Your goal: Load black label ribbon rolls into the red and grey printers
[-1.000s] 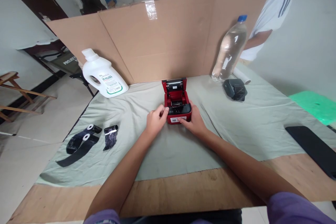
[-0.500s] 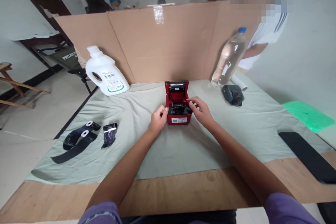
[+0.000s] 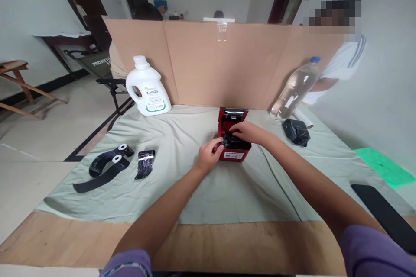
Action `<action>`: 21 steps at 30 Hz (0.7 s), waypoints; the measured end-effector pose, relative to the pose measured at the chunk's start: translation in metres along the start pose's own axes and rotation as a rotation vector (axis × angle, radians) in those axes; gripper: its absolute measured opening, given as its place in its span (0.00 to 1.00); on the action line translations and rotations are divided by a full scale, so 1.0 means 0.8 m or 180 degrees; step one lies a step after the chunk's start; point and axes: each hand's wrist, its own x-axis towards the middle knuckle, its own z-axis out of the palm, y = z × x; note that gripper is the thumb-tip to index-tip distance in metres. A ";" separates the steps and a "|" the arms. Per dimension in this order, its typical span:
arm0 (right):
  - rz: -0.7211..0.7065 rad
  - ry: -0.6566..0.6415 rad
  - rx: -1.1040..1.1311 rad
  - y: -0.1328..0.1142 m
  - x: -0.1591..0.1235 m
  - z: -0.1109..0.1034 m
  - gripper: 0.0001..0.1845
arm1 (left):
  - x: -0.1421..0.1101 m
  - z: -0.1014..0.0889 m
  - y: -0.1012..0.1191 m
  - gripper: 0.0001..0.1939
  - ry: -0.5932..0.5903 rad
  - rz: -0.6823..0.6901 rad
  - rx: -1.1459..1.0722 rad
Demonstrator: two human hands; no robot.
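As the right hand [image 3: 248, 133] dips bent fingers into the printer [image 3: 240, 156], mid-tabletop [image 3: 227, 242], the left hand [image 3: 209, 154] curls at its near left corner (any pinch is unclear); the lid [image 3: 238, 114] is raised, not shut, with black rolls [image 3: 97, 166] outside, left.

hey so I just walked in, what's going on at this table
Someone has both hands on a small red and black device with its lid standing open. The right hand reaches into the opening, while the left hand touches the near left corner. What the right fingertips are touching inside is hard to make out. Two black rolls with white cores lie off to the left.
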 end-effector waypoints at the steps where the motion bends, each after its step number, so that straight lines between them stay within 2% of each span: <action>1: 0.0061 -0.0263 -0.0110 -0.002 0.008 -0.002 0.17 | 0.000 0.000 0.001 0.20 -0.0008 -0.0002 -0.0020; 4: 0.0435 -0.0778 -0.0505 -0.011 0.032 -0.002 0.14 | 0.000 -0.002 0.002 0.21 -0.0019 0.0042 -0.0138; 8: 0.0791 -0.0920 -0.0752 -0.028 0.059 0.001 0.09 | 0.000 -0.004 0.002 0.21 -0.0013 0.0195 -0.0285; 11: 0.0910 -0.0915 -0.0847 -0.039 0.064 0.000 0.07 | 0.000 -0.006 0.002 0.21 -0.0050 0.0189 -0.0345; 16: 0.0778 -0.0301 -0.0930 -0.051 0.037 -0.014 0.11 | 0.002 -0.009 0.005 0.20 -0.0084 0.0215 -0.0496; 21: 0.0519 0.0352 -0.0701 -0.075 0.022 -0.043 0.11 | 0.004 -0.012 0.007 0.21 -0.0221 0.0181 -0.0545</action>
